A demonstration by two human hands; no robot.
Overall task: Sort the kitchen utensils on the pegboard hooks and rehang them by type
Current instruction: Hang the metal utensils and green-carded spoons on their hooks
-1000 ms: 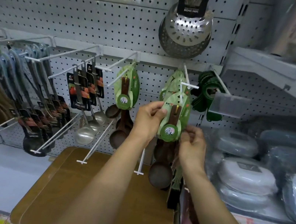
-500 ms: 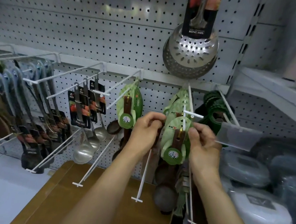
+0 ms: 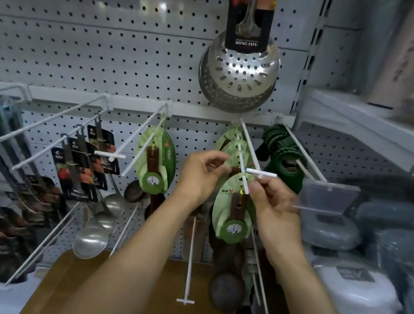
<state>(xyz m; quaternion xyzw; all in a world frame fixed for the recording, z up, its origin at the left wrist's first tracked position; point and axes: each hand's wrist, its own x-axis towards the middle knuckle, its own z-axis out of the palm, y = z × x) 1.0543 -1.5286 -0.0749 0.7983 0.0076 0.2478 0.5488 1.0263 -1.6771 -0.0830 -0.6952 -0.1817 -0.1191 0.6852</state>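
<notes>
Since half a second ago both hands have risen toward the tip of the white wire pegboard hook (image 3: 248, 151), and the front brown wooden ladle on its pale green leaf-shaped card (image 3: 232, 209) now hangs close to the hook's crossbar end. Both forearms reach up and forward from the bottom edge; the left hand (image 3: 201, 176) has its fingers curled with thumb and fingertips pinching the edge of the green card just behind. The right hand (image 3: 273, 204) pinches the hook's wire with thumb and forefinger just above the front card's hole.
</notes>
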